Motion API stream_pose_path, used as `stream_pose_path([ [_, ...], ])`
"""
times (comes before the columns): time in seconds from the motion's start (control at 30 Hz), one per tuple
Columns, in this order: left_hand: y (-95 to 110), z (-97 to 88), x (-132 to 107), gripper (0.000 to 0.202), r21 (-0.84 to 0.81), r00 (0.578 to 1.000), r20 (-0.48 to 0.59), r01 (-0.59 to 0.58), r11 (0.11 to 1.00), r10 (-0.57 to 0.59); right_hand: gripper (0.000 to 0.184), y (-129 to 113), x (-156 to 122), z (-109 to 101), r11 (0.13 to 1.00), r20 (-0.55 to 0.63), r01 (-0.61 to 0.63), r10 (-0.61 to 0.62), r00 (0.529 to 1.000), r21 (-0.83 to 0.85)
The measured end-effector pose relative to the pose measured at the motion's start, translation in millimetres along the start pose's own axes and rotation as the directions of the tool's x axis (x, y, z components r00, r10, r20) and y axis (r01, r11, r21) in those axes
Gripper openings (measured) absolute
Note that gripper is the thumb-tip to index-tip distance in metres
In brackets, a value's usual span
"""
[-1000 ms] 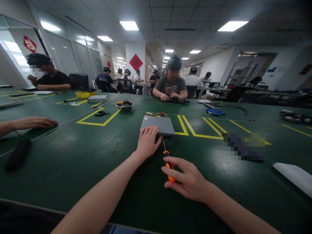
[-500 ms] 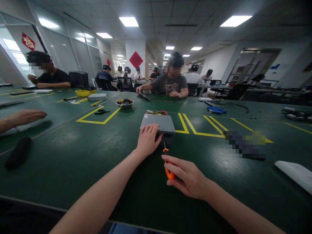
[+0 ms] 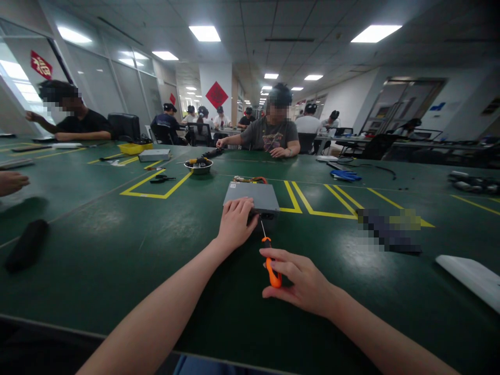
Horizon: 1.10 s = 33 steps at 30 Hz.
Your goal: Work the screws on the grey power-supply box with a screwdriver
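Observation:
A grey metal computer power supply (image 3: 255,194) lies on the green table, with coloured wires (image 3: 250,180) bunched at its far side. My left hand (image 3: 236,221) grips its near left part, fingers over the top and thumb at the near face. In my right hand (image 3: 299,278) is a screwdriver (image 3: 275,273) with an orange and black handle, held between the fingers and thumb. The thin shaft points up toward the near face of the power supply, below its socket. Whether the tip touches a screw, I cannot tell.
A metal bowl (image 3: 198,166) with tools stands beyond, left of the power supply. A black cylindrical object (image 3: 27,245) lies at left, blue gloves (image 3: 345,175) at right, a white object (image 3: 471,278) at far right. A person (image 3: 273,133) sits opposite; another person's hand (image 3: 13,182) is at left.
The screwdriver handle has tilted slightly and my right fingers have shifted on it. The other hand at left has drawn back leftward. The person opposite has moved a dark tool toward the bowl.

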<state>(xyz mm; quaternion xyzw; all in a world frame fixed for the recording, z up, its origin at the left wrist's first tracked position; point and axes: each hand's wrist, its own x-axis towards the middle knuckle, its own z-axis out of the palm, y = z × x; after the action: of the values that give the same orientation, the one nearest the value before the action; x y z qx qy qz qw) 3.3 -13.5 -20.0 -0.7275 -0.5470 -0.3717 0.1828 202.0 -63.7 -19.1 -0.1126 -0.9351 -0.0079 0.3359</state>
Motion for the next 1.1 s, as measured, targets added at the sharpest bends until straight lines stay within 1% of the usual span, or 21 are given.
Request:
stream_pose_path([
  [0.07,0,0.3,0,0.020,0.003,1.000,0.001,0.001,1.000,-0.001,0.036,-2,1,-3,1.000,0.063,-0.017,0.016,0.998,0.008],
  [0.13,0,0.5,0,0.021,0.003,1.000,0.001,0.000,1.000,0.000,0.035,-4,2,-7,1.000,0.138,-0.004,0.005,0.990,-0.008],
  [0.2,0,0.5,0,0.021,0.002,1.000,-0.002,-0.002,1.000,0.002,0.033,-5,3,-9,0.999,0.163,0.027,-0.020,0.986,-0.043],
  [0.3,0,0.5,0,0.021,0.002,1.000,-0.004,0.000,1.000,0.000,0.032,-4,4,-9,0.995,0.096,0.055,-0.046,0.994,-0.087],
  [0.43,0,0.7,0,0.021,-0.003,1.000,0.000,0.004,1.000,-0.004,0.036,0,2,-3,0.995,-0.025,0.039,-0.042,0.999,-0.092],
  [0.53,0,0.8,0,0.022,-0.003,1.000,0.001,0.008,1.000,-0.008,0.039,1,1,-2,0.996,-0.057,0.014,-0.020,0.998,-0.092],
  [0.6,0,0.7,0,0.022,-0.004,1.000,0.002,0.005,1.000,-0.005,0.041,-1,2,-4,0.995,-0.014,0.004,-0.005,1.000,-0.096],
  [0.63,0,0.7,0,0.022,-0.004,1.000,0.002,0.004,1.000,-0.004,0.041,-3,2,-6,0.995,0.030,0.005,-0.002,1.000,-0.098],
  [0.7,0,0.6,0,0.022,-0.005,1.000,0.001,0.002,1.000,-0.002,0.038,-5,3,-8,0.994,0.132,0.032,-0.018,0.991,-0.108],
  [0.77,1,0.4,0,0.021,-0.003,1.000,-0.004,0.006,1.000,-0.006,0.035,-7,4,-9,0.990,0.182,0.062,-0.039,0.982,-0.123],
  [0.83,2,-0.1,0,0.021,0.000,1.000,-0.004,0.008,1.000,-0.008,0.032,-6,4,-6,0.985,0.138,0.091,-0.070,0.988,-0.149],
  [0.93,3,-1.2,-1,0.022,0.010,1.000,0.003,0.004,1.000,-0.004,0.025,-2,5,0,0.978,0.004,0.118,-0.120,0.993,-0.172],
  [0.97,3,-1.6,-1,0.023,0.012,1.000,0.006,0.002,1.000,-0.002,0.022,-1,5,2,0.979,-0.023,0.121,-0.126,0.992,-0.166],
  [1.03,4,-1.9,-1,0.023,0.015,1.000,0.008,-0.004,1.000,0.004,0.020,-1,6,3,0.982,-0.023,0.110,-0.115,0.993,-0.154],
  [1.1,4,-1.7,-1,0.023,0.015,1.000,0.012,-0.008,1.000,0.008,0.024,-3,6,2,0.982,0.033,0.092,-0.088,0.996,-0.162],
])
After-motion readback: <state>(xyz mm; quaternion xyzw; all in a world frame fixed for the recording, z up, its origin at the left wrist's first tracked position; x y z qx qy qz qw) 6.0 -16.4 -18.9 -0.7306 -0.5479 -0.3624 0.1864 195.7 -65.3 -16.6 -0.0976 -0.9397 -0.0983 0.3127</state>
